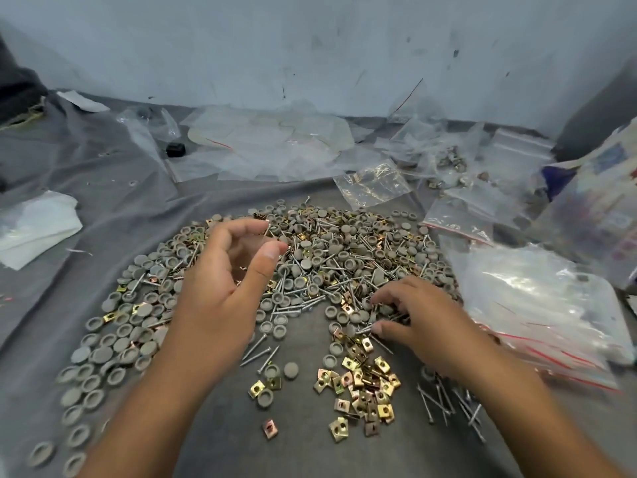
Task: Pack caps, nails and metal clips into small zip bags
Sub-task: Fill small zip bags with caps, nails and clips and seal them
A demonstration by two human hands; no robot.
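Big mixed pile of grey caps, nails and brassy metal clips is spread over a wrinkly grey cloth, and both hands are right in it. The left hand hovers over the left-middle of the pile, fingers curled, thumb and forefinger holding a clear zip bag that's hard to make out. The right hand rests on the near right edge of the pile, fingers bent down onto the caps and nails; can't tell if it's actually gripping any.

Caps are round, matte, shallow cups. Clips are small, shiny, squarish with a hole, clustered near the right hand. Loose nails lie beside that wrist. Crinkly clear zip bags are stacked at right.
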